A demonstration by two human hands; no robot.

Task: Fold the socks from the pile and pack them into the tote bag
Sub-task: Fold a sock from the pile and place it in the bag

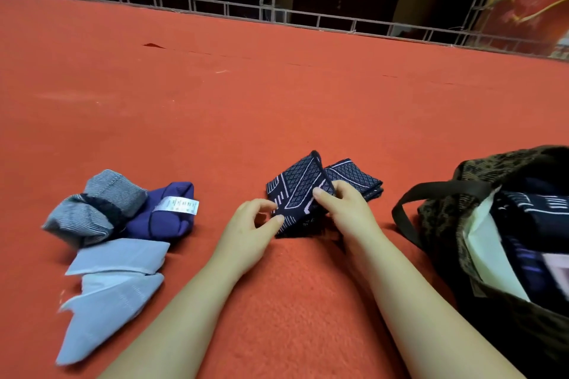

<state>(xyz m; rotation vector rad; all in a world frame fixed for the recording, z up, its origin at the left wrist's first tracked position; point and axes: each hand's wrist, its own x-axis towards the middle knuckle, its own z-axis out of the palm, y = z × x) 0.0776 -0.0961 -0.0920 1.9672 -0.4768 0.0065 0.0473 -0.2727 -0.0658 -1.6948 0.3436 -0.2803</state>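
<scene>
Surface (215, 108): red-orange felt-like cloth, fuzzy nap, a few shallow creases.

Navy sock (320, 191): knit, white diamond and line pattern, lying centre on the surface, just in front of both hands. One panel is raised in a fold, tilted up over the flat part that extends to the right.

Left hand (252, 224): fingers curled, thumb and fingertip pinching the near left edge of the navy sock.

Right hand (341, 203): fingers curled over the sock's near right side, thumb pressed on the raised panel; it grips the fold.

Pile (120, 218), well left of the hands: two grey fine-striped rolled bundles, a purple piece with a white care label, and two pale blue flat pointed pieces nearest the camera.

Tote bag (480, 212), right of the hands: dark mottled brown woven fabric, black strap handle looped toward the sock, mouth open. Inside, dark fabric with white marks and a pale lining; contents blurred.
</scene>
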